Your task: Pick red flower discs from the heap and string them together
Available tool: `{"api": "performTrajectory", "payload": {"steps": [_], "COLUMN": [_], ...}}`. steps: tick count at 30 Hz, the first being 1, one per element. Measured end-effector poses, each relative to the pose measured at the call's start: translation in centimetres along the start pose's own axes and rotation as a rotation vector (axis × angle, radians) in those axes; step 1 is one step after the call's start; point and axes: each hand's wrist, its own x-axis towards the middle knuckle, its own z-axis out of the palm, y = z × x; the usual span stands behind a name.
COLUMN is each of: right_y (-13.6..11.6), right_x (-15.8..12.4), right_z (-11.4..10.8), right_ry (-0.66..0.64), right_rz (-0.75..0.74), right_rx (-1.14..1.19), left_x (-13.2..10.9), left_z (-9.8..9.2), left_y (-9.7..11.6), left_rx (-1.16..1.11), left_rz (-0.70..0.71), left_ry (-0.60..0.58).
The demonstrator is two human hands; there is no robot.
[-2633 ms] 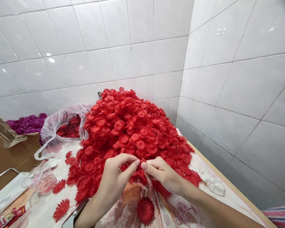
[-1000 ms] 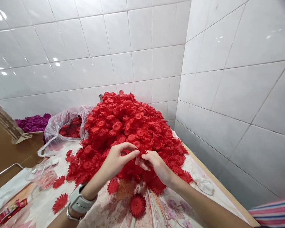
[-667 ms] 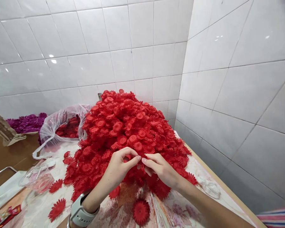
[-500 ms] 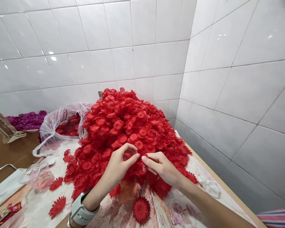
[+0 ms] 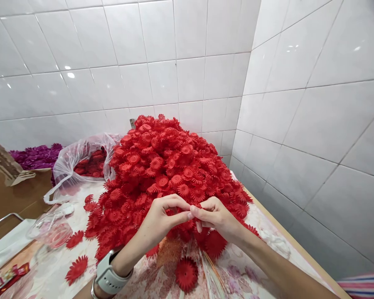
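Left hand and right hand were pinched closed, fingertips touching; anything held was hidden. Both rested against the heap of red plastic daisy-shaped flowers.

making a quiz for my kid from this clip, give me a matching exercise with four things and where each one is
Things:
1. pile of red flowers
2. purple flowers
3. clear plastic bag
4. white watch

Places:
a. on the left wrist
b. far left, behind the cardboard box
c. heaped high in the tiled corner
d. just left of the heap, with red flowers inside

Pairs: 1-c, 2-b, 3-d, 4-a
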Motion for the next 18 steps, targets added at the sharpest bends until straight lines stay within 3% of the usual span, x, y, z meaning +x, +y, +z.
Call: {"api": "performTrajectory", "payload": {"steps": [6, 12, 18], "right_y": [-0.4, -1.5, -1.7], "right_x": [0.1, -0.3, -0.2], "right_z": [-0.3, 0.5, 1.1], "right_ry": [-0.102, 0.009, 0.082], "right_rz": [-0.028, -0.06, -0.1], "right_rx": [-0.102, -0.37, -0.341], "left_x": [-0.1, 0.0, 0.1], "left_z": [0.1, -0.5, 0.2], "left_y": [0.4, 0.2, 0.9], "left_rx": [0.172, 0.569, 0.732], "left_rz": [0.043, 0.158, 0.204], "left_ry": [0.051, 0.353, 0.429]}}
